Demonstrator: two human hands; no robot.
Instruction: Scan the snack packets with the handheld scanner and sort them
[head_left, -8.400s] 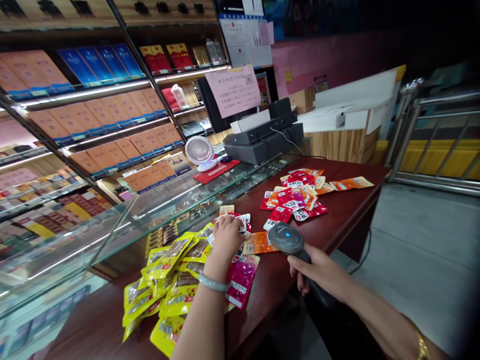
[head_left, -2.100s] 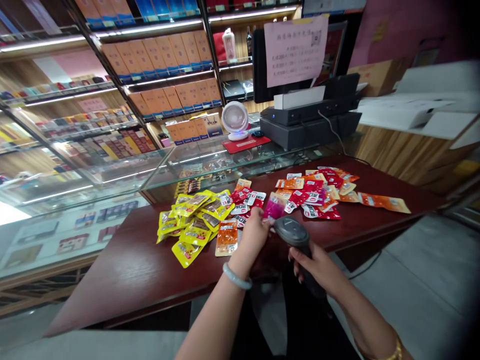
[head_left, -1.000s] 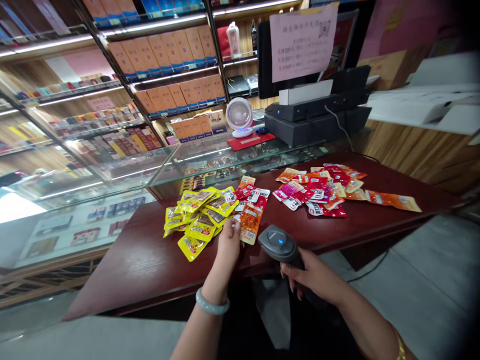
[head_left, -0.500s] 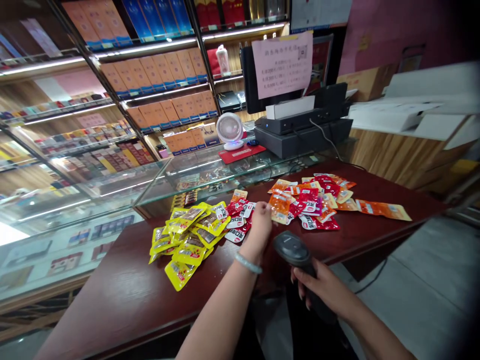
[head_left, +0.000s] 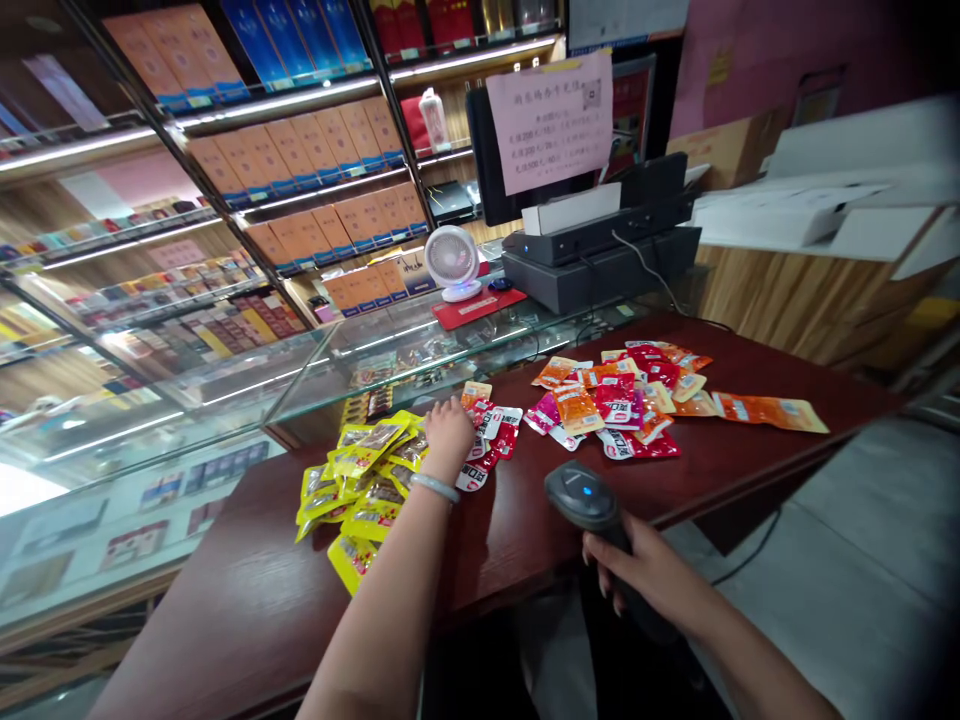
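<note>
The person's right hand [head_left: 637, 560] is wrapped round the handle of a dark grey plastic handheld scanner [head_left: 581, 495], which shows a small blue light on its head. The scanner is held above the near edge of a glossy reddish-brown wooden table [head_left: 217, 590], its head tipped toward the table's middle.

The left hand [head_left: 448, 435], with a pale smooth bangle [head_left: 436, 487] at the wrist, reaches over the table between a heap of bright yellow plastic pouches [head_left: 367, 450] and a small cluster of red-and-white plastic packets [head_left: 501, 430]. Its fingers hide what lies beneath them, so one cannot tell whether they grasp a packet or merely rest there.

To the right of the small cluster, well apart from the yellow heap, lies a larger pile of red, orange and magenta packets [head_left: 616, 400], overlapping one another. A long orange packet with a cream end [head_left: 765, 410] stretches out from its right side. Behind the table runs a glass display counter [head_left: 379, 330], bearing a round white fan [head_left: 451, 257] beside a flat red mat [head_left: 480, 312].
</note>
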